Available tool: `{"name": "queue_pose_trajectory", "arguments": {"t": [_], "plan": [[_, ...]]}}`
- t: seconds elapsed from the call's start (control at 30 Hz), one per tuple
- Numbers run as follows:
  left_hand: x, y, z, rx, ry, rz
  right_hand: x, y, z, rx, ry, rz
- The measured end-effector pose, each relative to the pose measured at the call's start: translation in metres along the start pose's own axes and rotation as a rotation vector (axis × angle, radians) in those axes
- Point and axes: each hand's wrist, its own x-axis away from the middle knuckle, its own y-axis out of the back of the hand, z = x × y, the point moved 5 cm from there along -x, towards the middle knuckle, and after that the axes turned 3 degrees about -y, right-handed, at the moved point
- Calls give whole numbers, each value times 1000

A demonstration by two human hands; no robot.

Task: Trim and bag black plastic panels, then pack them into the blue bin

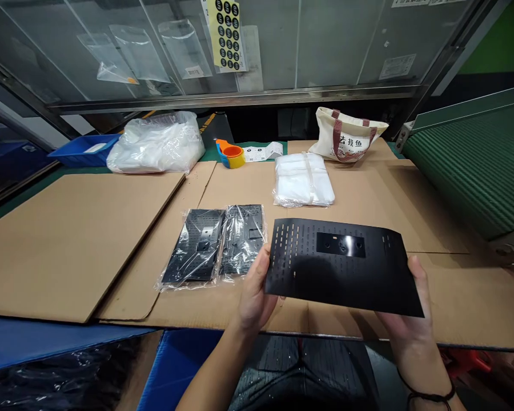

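Brown corrugated cardboard sheets (68, 245) cover your counter (21, 191), with a glass-fronted cabinet (325, 40) behind it.

"What do you have in your hands?"

"Your left hand (252, 291) and your right hand (405, 302) each hold one short side of a thin matte black perforated panel (342, 265). Both are only partly closed, curled around its edges."

"Where's that panel?"

"At 12 o'clock, held above the cardboard and close to the counter's front edge, tilted toward you."

"What's closest to it?"

"At 11 o'clock, just beside it, two black panels in clear plastic bags (214, 245) lie flat and side by side. Farther out at 12 o'clock sits a strapped stack of white plastic bags (303, 180)."

"And along the back?"

"At 11 o'clock, an orange-and-yellow nested cup set (230, 155) sits near a printed white label strip (263, 151). At 10 o'clock, a bulging clear bag of white plastic (158, 145) sits beside a blue plastic tray (85, 149). At 1 o'clock, a cream canvas tote with maroon handles (346, 136) rests on the cardboard."

"Anything to your right?"

"At 2 o'clock, a green ribbed conveyor belt (475, 160) runs alongside the counter."
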Motion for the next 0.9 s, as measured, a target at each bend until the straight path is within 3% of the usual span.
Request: {"name": "queue_pose_trajectory", "arguments": {"t": [0.1,0.33,0.47,0.6,0.67,0.73,0.8,0.9], "plan": [[-4,1,-14,-112,-167,-9,4,-5,2,3,18,67],[-10,16,-25,-288,-184,-104,13,-21,3,62,3,255],[-12,26,-31,-406,-219,-156,15,-21,2,108,4,235],[-11,38,-37,-634,-349,-195,16,-20,1,205,46,219],[-9,40,-41,-789,-444,-233,18,-20,5,340,151,226],[-6,38,-43,-875,-544,-246,24,-23,12,544,357,260],[-3,33,-42,-792,-569,-198,37,-32,19,754,636,412],[1,24,-36,-518,-486,-101,60,-41,19,1011,1053,629]]}}
